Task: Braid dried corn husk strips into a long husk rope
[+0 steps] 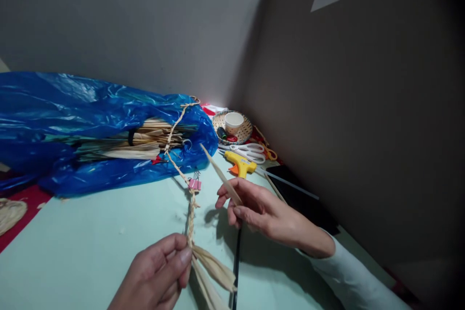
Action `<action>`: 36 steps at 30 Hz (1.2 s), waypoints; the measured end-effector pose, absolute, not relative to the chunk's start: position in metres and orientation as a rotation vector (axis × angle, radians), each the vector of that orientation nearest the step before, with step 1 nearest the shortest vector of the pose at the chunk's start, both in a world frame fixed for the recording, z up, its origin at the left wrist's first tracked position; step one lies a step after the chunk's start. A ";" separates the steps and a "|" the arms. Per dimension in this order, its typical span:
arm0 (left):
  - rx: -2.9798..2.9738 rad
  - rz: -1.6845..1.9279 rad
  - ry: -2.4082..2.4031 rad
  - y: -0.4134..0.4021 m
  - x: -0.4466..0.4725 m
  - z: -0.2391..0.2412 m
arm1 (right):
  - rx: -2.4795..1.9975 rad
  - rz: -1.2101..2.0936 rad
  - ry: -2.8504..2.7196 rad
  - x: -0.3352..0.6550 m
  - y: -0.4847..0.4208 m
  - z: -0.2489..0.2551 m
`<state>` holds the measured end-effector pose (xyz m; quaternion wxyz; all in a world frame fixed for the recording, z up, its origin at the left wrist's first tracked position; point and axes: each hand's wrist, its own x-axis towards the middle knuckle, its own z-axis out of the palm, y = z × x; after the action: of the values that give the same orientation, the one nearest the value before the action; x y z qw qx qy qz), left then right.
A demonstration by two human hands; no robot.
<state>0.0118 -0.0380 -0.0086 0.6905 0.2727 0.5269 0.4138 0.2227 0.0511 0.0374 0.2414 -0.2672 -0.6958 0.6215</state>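
Step in hand (judged): working a new strip into a braid. Left hand (156, 271), near centre, pinches the braid (191, 223) between thumb and fingers at its near end, just where the husk tails (214, 271) fan out. Right hand (263, 213), to the right, holds a pale strip (220, 174) between thumb and fingers, its tip pointing far left, apart from the braid. The next move probably calls for laying the strip among the tails (left pinch firm, or the plait may loosen).

Counts: hands, 2. Braid, 1, running far past the clip and over the bag. Loose strip, 1. Tails, at least 2 (overlap hides any more). Pink clip (195, 184), 1, at the braid. Blue bag (72, 106), 1, far left. Bundle of dried strips (152, 138), 1, on the bag; single strips too crowded to count. Yellow glue gun (241, 162), 1, far right of the clip. Woven plate (249, 131), 1, beyond it, bearing a cup (233, 121), 1.
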 end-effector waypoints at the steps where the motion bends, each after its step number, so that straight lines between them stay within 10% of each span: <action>1: 0.616 0.938 1.184 -0.038 0.012 -0.009 | -0.755 1.689 -1.946 0.222 0.050 0.039; 36: 0.776 0.919 1.348 -0.045 0.016 -0.002 | -0.857 1.316 -2.243 0.211 0.009 0.046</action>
<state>0.0158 -0.0453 -0.0015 0.6190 0.3374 0.5862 0.3993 0.2114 0.0087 0.0464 0.2003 -0.3066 -0.8026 0.4708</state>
